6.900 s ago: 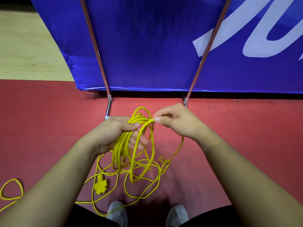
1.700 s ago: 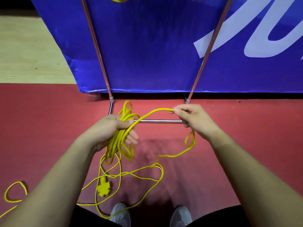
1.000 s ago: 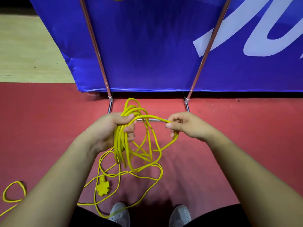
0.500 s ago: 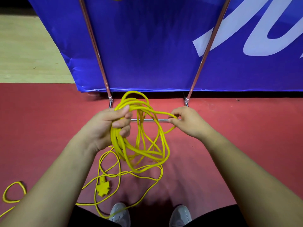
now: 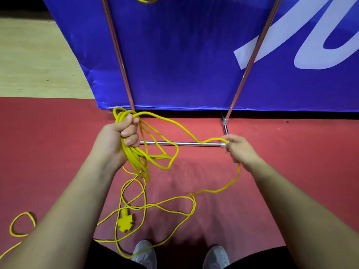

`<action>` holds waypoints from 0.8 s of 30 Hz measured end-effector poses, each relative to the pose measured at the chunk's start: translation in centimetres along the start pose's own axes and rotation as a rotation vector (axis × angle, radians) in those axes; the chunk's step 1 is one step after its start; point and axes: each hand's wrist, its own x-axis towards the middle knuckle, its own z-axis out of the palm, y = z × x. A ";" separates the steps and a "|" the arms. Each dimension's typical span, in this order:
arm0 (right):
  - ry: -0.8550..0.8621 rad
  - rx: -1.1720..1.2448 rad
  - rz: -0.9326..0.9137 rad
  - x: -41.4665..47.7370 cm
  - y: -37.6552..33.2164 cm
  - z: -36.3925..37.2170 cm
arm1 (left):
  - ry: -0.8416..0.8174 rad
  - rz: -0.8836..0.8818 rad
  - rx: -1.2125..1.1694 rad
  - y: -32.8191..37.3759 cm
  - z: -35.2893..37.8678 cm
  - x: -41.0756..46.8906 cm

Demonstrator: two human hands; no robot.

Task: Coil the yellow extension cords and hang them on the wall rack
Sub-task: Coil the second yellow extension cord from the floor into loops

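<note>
The coiling step is in hand, roughly midway by my reckoning. At centre left of the frame the left hand (image 5: 116, 140) grips a coil (image 5: 136, 154) of gathered loops, its fingers (image 5: 128, 133) curled tight round the bundle with the thumb on top. From there the cord (image 5: 169, 123) runs rightward to the right hand (image 5: 240, 150), whose fingers (image 5: 226, 137) pinch it just above the end of a steel bar (image 5: 184, 143). Past the pinch the cord drops to the red floor (image 5: 291, 171) and wanders in loose loops across the lower centre. It ends at a flat yellow socket (image 5: 125, 223) near the shoes (image 5: 144, 253).

The next move, I judge, is to carry the right hand over to the left, lay the span into the grip as a new loop, then slide out along fresh slack. The floor loops cross one another and may snag as they are drawn up. The loops hanging from the coil are uneven.

A blue banner (image 5: 184, 55) fills the upper frame, with two slanted poles (image 5: 118, 55) in front of it. A top loop (image 5: 146, 0) of yellow shows at the upper edge, perhaps a cord already hung. A stray loop (image 5: 21, 224) lies at lower left; I cannot tell whether it belongs to this cord.
</note>
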 end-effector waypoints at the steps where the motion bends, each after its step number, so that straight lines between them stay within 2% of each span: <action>1: -0.032 -0.155 -0.001 -0.2 0.5 0.2 | 0.010 0.010 0.019 0.1 0.0 0.0; 3: -0.107 -0.314 -0.002 -0.4 1.2 0.8 | 0.004 0.019 0.089 0.1 0.1 -0.1; 5: -0.155 -0.276 -0.051 -0.6 0.9 1.2 | -0.025 0.025 0.163 0.1 0.3 -0.2; 7: -0.233 -0.232 -0.187 -1.0 -0.2 1.3 | -0.047 0.040 0.205 0.1 0.3 -0.2; 10: -0.292 -0.397 -0.343 -1.7 -1.5 1.8 | -0.037 0.037 0.218 0.0 0.0 0.0; 12: -0.286 -0.520 -0.329 -1.8 -1.4 2.4 | -0.016 0.036 0.241 -0.2 0.0 0.0; 15: -0.290 -0.427 -0.216 -1.7 -1.0 2.7 | 0.046 0.059 0.254 -0.3 0.1 0.0; 18: -0.323 -0.308 -0.310 -2.0 -1.7 1.8 | 0.143 0.077 0.244 0.0 -0.4 0.4; 22: -0.455 -0.438 -0.427 -3.0 -2.5 2.3 | 0.265 0.063 0.260 -0.2 -1.2 0.9; 24: -0.453 -0.415 -0.463 -3.8 -3.2 3.1 | 0.306 0.048 0.249 -0.2 -1.3 1.0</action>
